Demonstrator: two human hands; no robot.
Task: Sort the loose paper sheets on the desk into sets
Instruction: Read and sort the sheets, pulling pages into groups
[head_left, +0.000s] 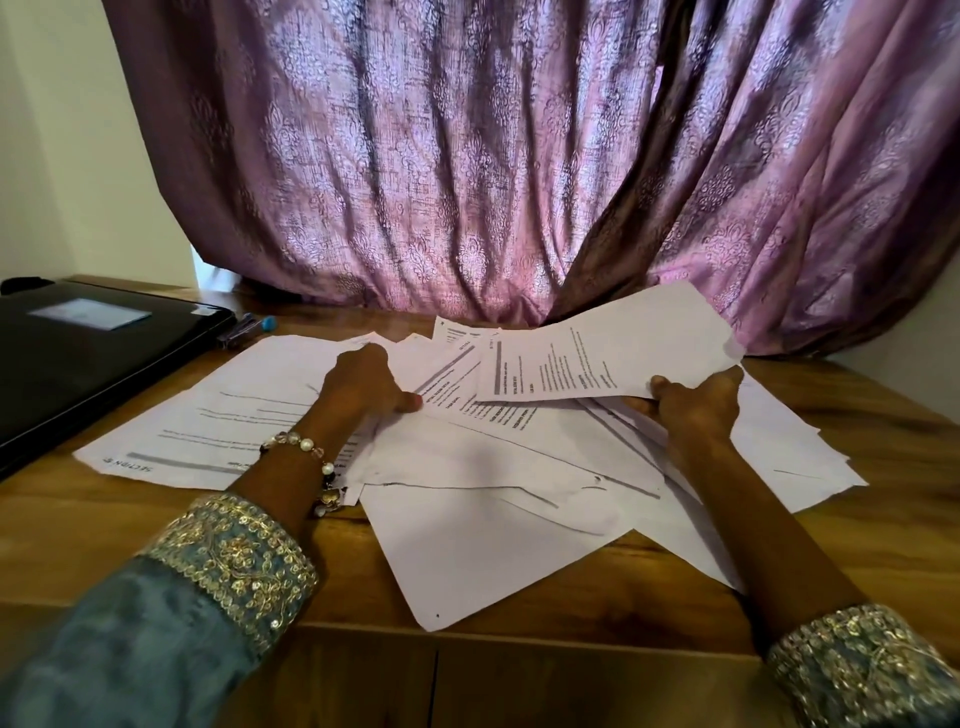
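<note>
Over the wood-grain desk (857, 415) the right hand (696, 405) had a printed sheet (608, 348) pinched at its near edge, thumb on top and fingers (636, 402) curled beneath, the thin white paper lifted off the heap and bowing upward toward the curtain (519, 156). The left hand (363, 387) was down on the loose paper sheets (467, 467), knuckles raised, thumb and fingers closed on the edge of a page with dark lines of text. The pile itself lay fanned and overlapping across the middle of the desk, flat rectangles at mixed angles, some showing grey bars and type, others turned blank side up with slightly ragged edges, one big blank sheet jutting toward the near edge. A beaded bracelet (306, 447) of pale round pearls ringed the left wrist, and both forearms wore blue sleeves (156, 623) ending in stiff gold-embroidered cuffs. To the far left sat a closed black laptop (88, 353), smooth and matte with a pale label on its lid, and beside its corner lay pens (249, 325), one with a bright blue tip. Behind everything hung the mauve curtain, heavy patterned cloth gathered into deep folds
</note>
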